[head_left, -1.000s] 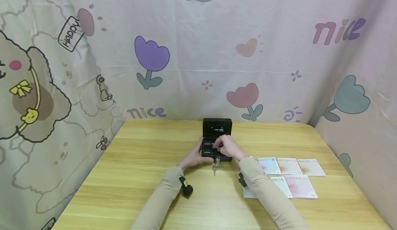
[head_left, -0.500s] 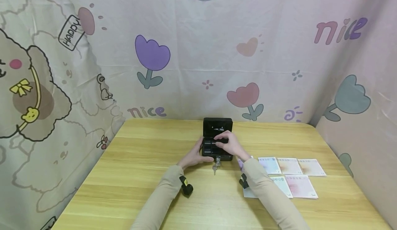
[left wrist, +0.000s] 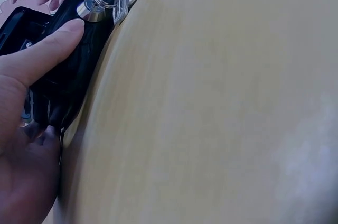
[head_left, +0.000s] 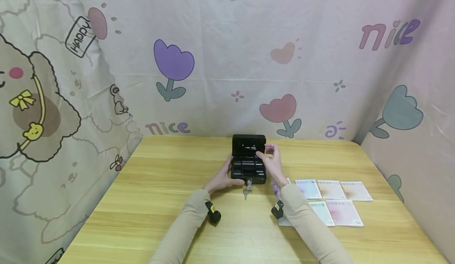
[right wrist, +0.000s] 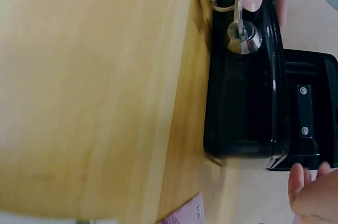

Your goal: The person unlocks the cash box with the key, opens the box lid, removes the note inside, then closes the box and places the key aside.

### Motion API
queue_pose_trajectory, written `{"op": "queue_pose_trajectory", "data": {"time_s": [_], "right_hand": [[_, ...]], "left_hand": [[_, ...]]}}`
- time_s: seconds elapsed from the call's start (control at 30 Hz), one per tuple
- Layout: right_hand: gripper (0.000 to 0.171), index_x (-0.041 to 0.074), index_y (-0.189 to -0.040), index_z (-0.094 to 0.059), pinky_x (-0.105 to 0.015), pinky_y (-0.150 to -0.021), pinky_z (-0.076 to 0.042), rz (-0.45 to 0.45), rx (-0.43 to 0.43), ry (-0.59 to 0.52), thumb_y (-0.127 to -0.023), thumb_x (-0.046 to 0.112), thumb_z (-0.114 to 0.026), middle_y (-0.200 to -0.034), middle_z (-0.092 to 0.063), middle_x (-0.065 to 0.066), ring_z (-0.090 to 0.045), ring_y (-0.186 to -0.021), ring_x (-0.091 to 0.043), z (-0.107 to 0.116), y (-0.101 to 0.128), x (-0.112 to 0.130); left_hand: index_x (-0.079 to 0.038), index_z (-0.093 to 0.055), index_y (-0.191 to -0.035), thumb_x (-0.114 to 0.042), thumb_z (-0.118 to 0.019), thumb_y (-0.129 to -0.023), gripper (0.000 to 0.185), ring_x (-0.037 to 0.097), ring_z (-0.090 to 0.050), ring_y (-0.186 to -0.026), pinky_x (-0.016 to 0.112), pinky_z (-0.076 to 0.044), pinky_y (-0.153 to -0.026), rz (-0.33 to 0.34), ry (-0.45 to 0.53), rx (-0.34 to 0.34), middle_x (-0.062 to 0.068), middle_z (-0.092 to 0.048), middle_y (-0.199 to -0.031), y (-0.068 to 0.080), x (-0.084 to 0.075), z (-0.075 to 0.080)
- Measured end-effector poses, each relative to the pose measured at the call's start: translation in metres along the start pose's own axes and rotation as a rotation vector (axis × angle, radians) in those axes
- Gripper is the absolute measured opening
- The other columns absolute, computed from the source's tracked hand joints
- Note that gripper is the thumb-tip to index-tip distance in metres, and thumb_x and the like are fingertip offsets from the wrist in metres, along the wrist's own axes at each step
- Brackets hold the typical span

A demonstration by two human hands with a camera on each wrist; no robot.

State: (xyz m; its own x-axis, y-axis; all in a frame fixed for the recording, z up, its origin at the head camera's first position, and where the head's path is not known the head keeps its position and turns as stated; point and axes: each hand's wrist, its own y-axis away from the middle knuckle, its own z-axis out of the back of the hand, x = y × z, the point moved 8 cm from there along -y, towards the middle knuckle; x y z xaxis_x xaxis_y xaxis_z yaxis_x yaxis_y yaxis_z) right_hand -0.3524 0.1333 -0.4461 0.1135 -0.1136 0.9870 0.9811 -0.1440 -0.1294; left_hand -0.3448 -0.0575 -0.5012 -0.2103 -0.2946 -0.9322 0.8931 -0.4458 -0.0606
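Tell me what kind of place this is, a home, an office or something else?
Probably a staged recording corner, not a real office: cartoon-printed cloth hangs as backdrop on all sides of a wooden table, which holds only an open black cash box and some paper notes.

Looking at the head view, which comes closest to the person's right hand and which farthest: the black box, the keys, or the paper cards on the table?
From the right hand:
1. Black box, right beside the hand, to its left, lid raised.
2. Keys, hanging from the lock at the box's front, nearer the person.
3. Paper cards, spread on the table's right side, beyond the forearm.
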Motion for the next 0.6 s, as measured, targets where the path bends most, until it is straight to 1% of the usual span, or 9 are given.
{"op": "queue_pose_trajectory", "data": {"time_s": [0.1, 0.17, 0.23, 0.3, 0.33, 0.37, 0.47, 0.53, 0.6], "right_hand": [[0.063, 0.004, -0.148, -0.034, -0.047, -0.119, -0.032, -0.055, -0.009, -0.074, -0.096, 0.019, -0.065, -0.151, -0.034, -0.022, -0.034, -0.141, -0.037, 0.002, 0.001, -0.003], [0.067, 0.007, -0.155, -0.027, -0.052, -0.125, -0.027, -0.084, 0.016, -0.105, -0.100, 0.027, -0.061, -0.159, -0.028, -0.020, -0.029, -0.148, -0.037, 0.001, 0.000, -0.004], [0.070, 0.009, -0.159, -0.020, -0.052, -0.127, -0.022, -0.106, 0.060, -0.124, -0.103, 0.034, -0.054, -0.165, -0.022, -0.017, -0.024, -0.152, -0.035, -0.002, 0.000, -0.006], [0.071, 0.010, -0.162, -0.014, -0.053, -0.128, -0.018, -0.106, 0.105, -0.135, -0.105, 0.040, -0.046, -0.169, -0.016, -0.015, -0.019, -0.155, -0.034, -0.005, 0.000, -0.006], [0.071, 0.010, -0.162, -0.013, -0.053, -0.128, -0.017, -0.106, 0.124, -0.140, -0.106, 0.042, -0.043, -0.170, -0.013, -0.014, -0.017, -0.156, -0.033, -0.006, 0.000, -0.006], [0.071, 0.011, -0.163, -0.012, -0.053, -0.128, -0.015, -0.106, 0.139, -0.145, -0.106, 0.043, -0.041, -0.171, -0.012, -0.012, -0.015, -0.157, -0.032, -0.007, 0.000, -0.006], [0.068, 0.010, -0.163, -0.012, -0.056, -0.128, -0.013, -0.088, 0.165, -0.147, -0.108, 0.044, -0.034, -0.172, -0.008, -0.011, -0.013, -0.157, -0.033, -0.009, 0.001, -0.005], [0.065, 0.010, -0.162, -0.016, -0.057, -0.128, -0.011, -0.080, 0.175, -0.155, -0.108, 0.043, -0.030, -0.171, -0.010, -0.011, -0.015, -0.156, -0.034, -0.009, 0.002, -0.004], [0.062, 0.008, -0.161, -0.020, -0.058, -0.128, -0.010, -0.066, 0.183, -0.179, -0.109, 0.042, -0.028, -0.170, -0.013, -0.014, -0.017, -0.156, -0.037, -0.009, 0.002, -0.002]], "left_hand": [[-0.018, 0.007, -0.163, -0.015, -0.087, -0.078, 0.126, 0.034, -0.011, -0.158, 0.057, -0.011, -0.128, 0.003, 0.020, 0.009, 0.010, -0.001, -0.172, 0.000, 0.000, -0.001], [-0.017, 0.010, -0.163, -0.014, -0.086, -0.079, 0.127, 0.035, -0.010, -0.158, 0.057, -0.013, -0.127, 0.004, 0.031, 0.015, 0.010, 0.002, -0.172, 0.000, 0.000, -0.001], [-0.017, 0.012, -0.162, -0.013, -0.085, -0.080, 0.128, 0.035, -0.010, -0.158, 0.057, -0.019, -0.126, 0.011, 0.039, 0.022, 0.010, 0.004, -0.172, 0.000, 0.000, -0.002], [-0.016, 0.014, -0.162, -0.010, -0.084, -0.080, 0.127, 0.038, -0.009, -0.157, 0.060, -0.033, -0.120, 0.007, 0.055, 0.029, 0.013, 0.006, -0.171, 0.000, 0.000, -0.002], [-0.016, 0.014, -0.162, -0.009, -0.084, -0.080, 0.128, 0.039, -0.010, -0.157, 0.061, -0.037, -0.117, 0.002, 0.061, 0.029, 0.014, 0.005, -0.171, 0.000, 0.000, -0.002], [-0.016, 0.015, -0.161, -0.009, -0.084, -0.080, 0.128, 0.040, -0.010, -0.157, 0.060, -0.039, -0.116, 0.002, 0.062, 0.030, 0.016, 0.006, -0.171, 0.000, 0.000, -0.002], [-0.012, 0.014, -0.161, -0.007, -0.084, -0.079, 0.128, 0.044, -0.011, -0.156, 0.061, -0.034, -0.119, -0.013, 0.052, 0.023, 0.022, 0.005, -0.170, 0.000, -0.003, -0.001], [-0.010, 0.013, -0.161, -0.009, -0.086, -0.077, 0.130, 0.043, -0.012, -0.156, 0.058, -0.021, -0.126, -0.013, 0.045, 0.008, 0.024, 0.002, -0.169, 0.000, -0.005, 0.000], [-0.009, 0.011, -0.161, -0.012, -0.088, -0.075, 0.131, 0.042, -0.014, -0.156, 0.057, -0.014, -0.127, 0.005, 0.062, -0.013, 0.024, -0.004, -0.169, 0.000, -0.007, 0.001]]}}
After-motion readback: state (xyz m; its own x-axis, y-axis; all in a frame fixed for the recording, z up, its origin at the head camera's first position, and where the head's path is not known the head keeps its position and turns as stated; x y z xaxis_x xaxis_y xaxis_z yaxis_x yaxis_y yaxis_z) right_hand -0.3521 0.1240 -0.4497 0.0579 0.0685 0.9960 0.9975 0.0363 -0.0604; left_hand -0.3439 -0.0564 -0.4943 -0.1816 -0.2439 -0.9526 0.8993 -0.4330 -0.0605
